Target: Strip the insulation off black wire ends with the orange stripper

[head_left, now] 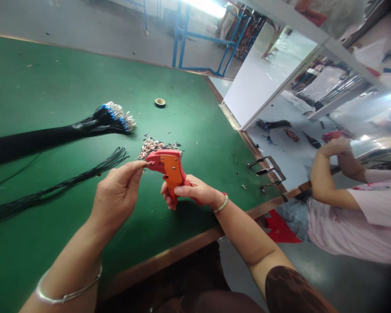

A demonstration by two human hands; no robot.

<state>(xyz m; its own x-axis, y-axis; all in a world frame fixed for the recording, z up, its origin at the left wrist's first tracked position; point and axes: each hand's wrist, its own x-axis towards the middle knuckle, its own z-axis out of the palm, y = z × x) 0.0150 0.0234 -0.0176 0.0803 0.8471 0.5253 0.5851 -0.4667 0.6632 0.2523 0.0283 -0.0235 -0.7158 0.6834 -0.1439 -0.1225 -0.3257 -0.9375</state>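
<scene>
My right hand (185, 191) is wrapped round the handles of a red and orange wire stripper (173, 169), held above the green table with its head turned left. At the mouth of that tool, my left hand (119, 187) pinches thumb and forefinger together; whatever is between the fingertips is too small to make out. Behind the stripper's head lies a heap of short wire scraps (151, 146). A loose bunch of thin black wires (84, 176) stretches along the table left of my left hand. Farther back is a thick black wire bundle (52, 135) with blue and silvery ends.
A roll of tape (160, 103) lies toward the back of the green table (195, 117). Metal clamps (269, 169) sit on its right edge, near a white upright panel (263, 74). At the adjoining table on the right, a co-worker (355, 200) has both arms raised.
</scene>
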